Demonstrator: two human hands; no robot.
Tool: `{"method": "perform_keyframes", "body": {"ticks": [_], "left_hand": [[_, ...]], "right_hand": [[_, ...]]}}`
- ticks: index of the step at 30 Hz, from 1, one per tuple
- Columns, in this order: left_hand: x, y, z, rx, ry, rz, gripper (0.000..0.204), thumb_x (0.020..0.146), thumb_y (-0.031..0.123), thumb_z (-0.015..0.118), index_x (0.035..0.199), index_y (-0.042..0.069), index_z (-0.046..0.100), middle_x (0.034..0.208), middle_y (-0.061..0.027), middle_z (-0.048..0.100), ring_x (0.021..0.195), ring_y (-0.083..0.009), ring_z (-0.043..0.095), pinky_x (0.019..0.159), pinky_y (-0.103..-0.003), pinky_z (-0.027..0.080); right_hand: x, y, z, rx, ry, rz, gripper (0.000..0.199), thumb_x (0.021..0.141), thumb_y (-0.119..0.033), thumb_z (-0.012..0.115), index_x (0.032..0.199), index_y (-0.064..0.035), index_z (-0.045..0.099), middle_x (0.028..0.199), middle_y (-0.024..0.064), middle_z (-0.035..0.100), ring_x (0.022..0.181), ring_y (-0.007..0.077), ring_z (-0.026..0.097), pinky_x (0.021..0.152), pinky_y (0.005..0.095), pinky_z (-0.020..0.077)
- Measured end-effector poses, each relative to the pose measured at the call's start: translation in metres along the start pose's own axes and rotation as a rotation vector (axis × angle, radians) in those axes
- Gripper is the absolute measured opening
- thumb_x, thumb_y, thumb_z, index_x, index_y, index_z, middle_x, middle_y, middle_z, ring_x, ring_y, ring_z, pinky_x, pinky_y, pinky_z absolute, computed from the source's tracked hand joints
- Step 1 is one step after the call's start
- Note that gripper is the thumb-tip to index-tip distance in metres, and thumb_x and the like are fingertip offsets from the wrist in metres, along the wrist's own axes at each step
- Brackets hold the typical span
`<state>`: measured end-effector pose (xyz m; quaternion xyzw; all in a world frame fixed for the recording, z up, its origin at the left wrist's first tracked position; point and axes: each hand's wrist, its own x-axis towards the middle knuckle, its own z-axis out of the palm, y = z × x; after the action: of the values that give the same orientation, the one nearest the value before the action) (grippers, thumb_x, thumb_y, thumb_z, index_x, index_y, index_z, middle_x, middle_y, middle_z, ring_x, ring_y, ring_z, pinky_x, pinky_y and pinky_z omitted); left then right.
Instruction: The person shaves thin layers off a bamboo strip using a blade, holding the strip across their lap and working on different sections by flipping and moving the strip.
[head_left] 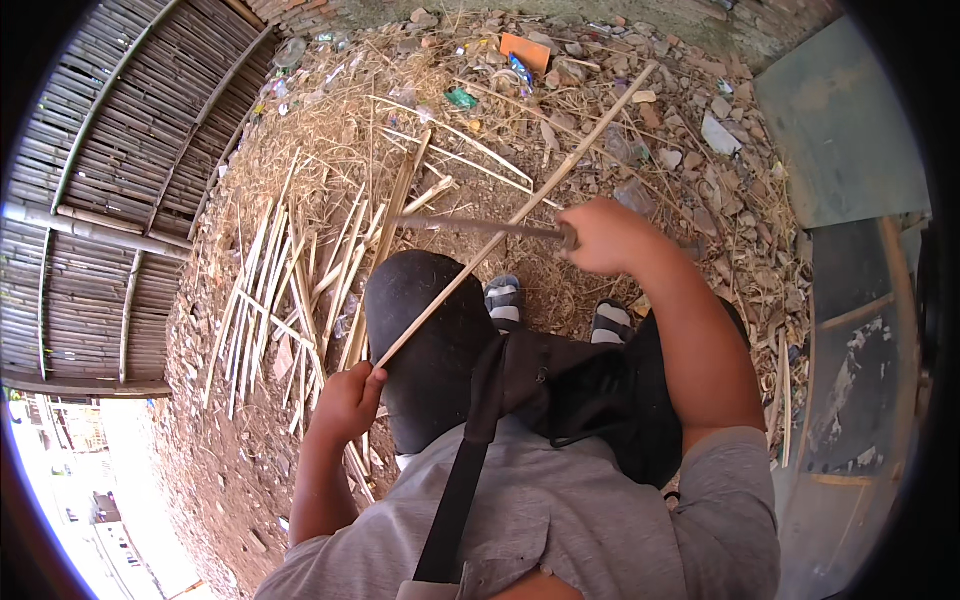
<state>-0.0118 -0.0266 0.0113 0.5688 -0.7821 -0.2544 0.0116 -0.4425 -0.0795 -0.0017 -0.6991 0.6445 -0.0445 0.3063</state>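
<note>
My left hand (347, 402) grips the near end of a long thin bamboo strip (560, 170), which slants up to the right across my black-clad knee (425, 320). My right hand (603, 235) is closed on the handle of a long blade (470, 225). The blade points left and crosses the strip at about its middle. Both my sandalled feet (505, 298) show below the right hand.
A heap of split bamboo strips (300, 290) lies on the dirt to the left. Straw, stones and litter (620, 90) cover the ground ahead. A bamboo fence (110, 200) stands at left, and a metal sheet (850, 130) at right. A black bag (580, 390) hangs at my chest.
</note>
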Motion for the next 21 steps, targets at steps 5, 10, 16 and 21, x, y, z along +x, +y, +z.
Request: {"method": "perform_keyframes", "body": {"ticks": [5, 10, 16, 21], "left_hand": [[0.001, -0.016, 0.013, -0.027, 0.061, 0.083, 0.043, 0.104, 0.034, 0.052, 0.077, 0.000, 0.053, 0.066, -0.0251, 0.057, 0.068, -0.0493, 0.059, 0.061, -0.054, 0.043], [0.002, -0.009, 0.011, 0.005, 0.063, 0.077, 0.045, 0.105, 0.035, 0.051, 0.077, 0.000, 0.052, 0.066, -0.0251, 0.057, 0.069, -0.0489, 0.059, 0.061, -0.053, 0.044], [0.001, -0.010, 0.003, -0.087, -0.008, 0.035, 0.049, 0.106, 0.039, 0.049, 0.077, 0.000, 0.054, 0.065, -0.0242, 0.057, 0.067, -0.0473, 0.059, 0.061, -0.052, 0.044], [0.000, -0.012, 0.011, -0.091, 0.010, 0.023, 0.051, 0.106, 0.041, 0.049, 0.077, -0.001, 0.054, 0.065, -0.0239, 0.058, 0.066, -0.0474, 0.058, 0.060, -0.051, 0.044]], "right_hand": [[-0.002, 0.031, -0.009, 0.126, 0.048, -0.028, 0.039, 0.078, -0.026, 0.079, 0.102, 0.0015, 0.069, 0.094, 0.0156, 0.073, 0.088, 0.0328, 0.071, 0.076, 0.0442, 0.0532], [0.007, 0.072, -0.014, 0.315, 0.256, 0.281, 0.045, 0.078, -0.027, 0.079, 0.112, 0.0008, 0.069, 0.098, 0.0165, 0.074, 0.094, 0.0297, 0.071, 0.079, 0.0431, 0.0536], [0.001, 0.000, 0.005, 0.104, 0.075, -0.043, 0.038, 0.081, -0.026, 0.077, 0.108, 0.0001, 0.070, 0.096, 0.0172, 0.073, 0.090, 0.0330, 0.072, 0.079, 0.0459, 0.0537], [0.001, 0.011, -0.011, 0.043, 0.046, -0.014, 0.042, 0.081, -0.029, 0.078, 0.115, -0.0032, 0.072, 0.097, 0.0189, 0.074, 0.093, 0.0344, 0.071, 0.082, 0.0451, 0.0540]]}}
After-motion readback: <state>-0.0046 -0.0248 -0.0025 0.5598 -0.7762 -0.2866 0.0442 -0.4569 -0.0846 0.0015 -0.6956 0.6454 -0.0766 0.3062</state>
